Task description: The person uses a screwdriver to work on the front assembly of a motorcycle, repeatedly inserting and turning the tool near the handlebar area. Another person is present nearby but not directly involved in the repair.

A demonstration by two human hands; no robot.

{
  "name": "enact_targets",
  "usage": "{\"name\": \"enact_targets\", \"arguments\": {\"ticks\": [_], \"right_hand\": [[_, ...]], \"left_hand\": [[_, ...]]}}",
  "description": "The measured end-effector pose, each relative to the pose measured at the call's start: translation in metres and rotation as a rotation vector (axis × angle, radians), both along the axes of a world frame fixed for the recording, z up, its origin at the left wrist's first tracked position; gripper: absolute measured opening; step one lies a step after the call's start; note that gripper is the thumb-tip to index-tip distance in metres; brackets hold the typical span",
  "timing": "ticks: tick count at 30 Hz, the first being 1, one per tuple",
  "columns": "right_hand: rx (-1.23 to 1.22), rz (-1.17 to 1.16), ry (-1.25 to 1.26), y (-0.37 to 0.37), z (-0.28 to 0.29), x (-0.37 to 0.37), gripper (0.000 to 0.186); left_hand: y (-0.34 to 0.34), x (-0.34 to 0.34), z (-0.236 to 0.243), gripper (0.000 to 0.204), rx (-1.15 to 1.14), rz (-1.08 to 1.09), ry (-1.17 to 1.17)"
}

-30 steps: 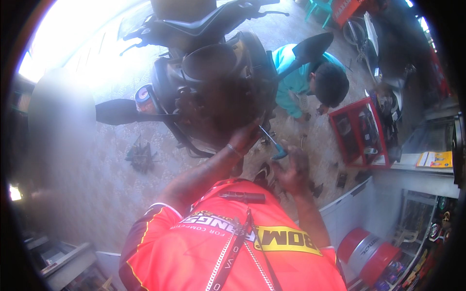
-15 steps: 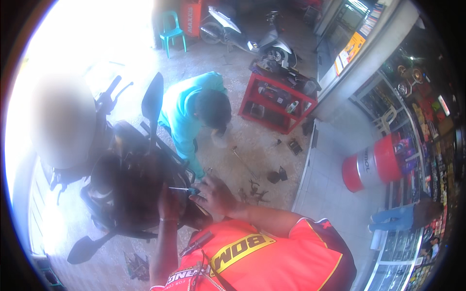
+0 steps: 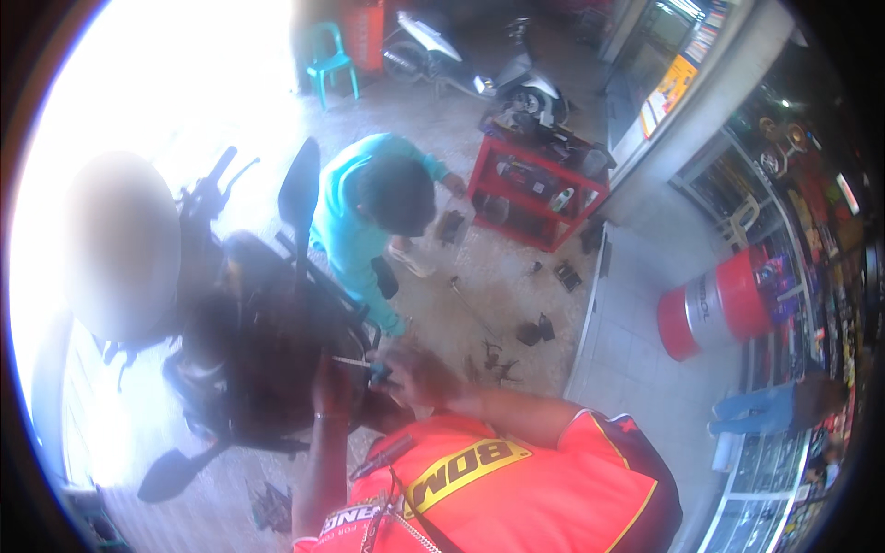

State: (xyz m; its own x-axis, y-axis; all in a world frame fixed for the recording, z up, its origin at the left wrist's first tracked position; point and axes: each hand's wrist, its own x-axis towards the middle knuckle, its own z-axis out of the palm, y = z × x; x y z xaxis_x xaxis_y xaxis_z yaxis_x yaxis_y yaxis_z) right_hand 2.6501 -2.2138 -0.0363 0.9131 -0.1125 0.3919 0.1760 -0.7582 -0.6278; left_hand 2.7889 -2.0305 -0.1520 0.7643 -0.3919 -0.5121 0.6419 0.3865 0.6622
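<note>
My right hand [image 3: 419,376] is closed around the dark teal handle of a screwdriver [image 3: 350,362], its thin pale shaft pointing left. Close by the shaft's tip is my left hand [image 3: 332,392], in front of the dark motorcycle [image 3: 249,359]. Blur and shade hide the left fingers, and I cannot tell whether they touch the shaft. What the tip meets is also hidden. On the motorcycle's far side a co-worker in a teal top [image 3: 355,221] bends down, one hand low near my right hand, the other stretched toward a red tool cart [image 3: 535,198].
Dark loose parts [image 3: 530,332] and a long thin tool [image 3: 470,304] lie on the floor right of the motorcycle. A red and white drum [image 3: 710,304] stands before glass shelves. Another motorcycle [image 3: 479,78] and a teal chair [image 3: 332,60] are at the back.
The co-worker's far arm has stretched out toward the red cart, and the head has shifted slightly left. My hands and the screwdriver keep nearly the same pose; the shaft tilts slightly more.
</note>
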Motion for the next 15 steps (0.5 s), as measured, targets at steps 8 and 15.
{"name": "enact_targets", "arguments": {"ticks": [8,15], "right_hand": [[1.386,-0.145,0.464,0.103,-0.075,0.078,0.052],[-0.261,-0.044,0.117,0.174,-0.098,0.065,0.055]], "left_hand": [[0.082,0.056,-0.043,0.007,-0.144,0.198,0.302],[0.158,0.059,-0.054,0.011,-0.227,0.177,0.186]]}}
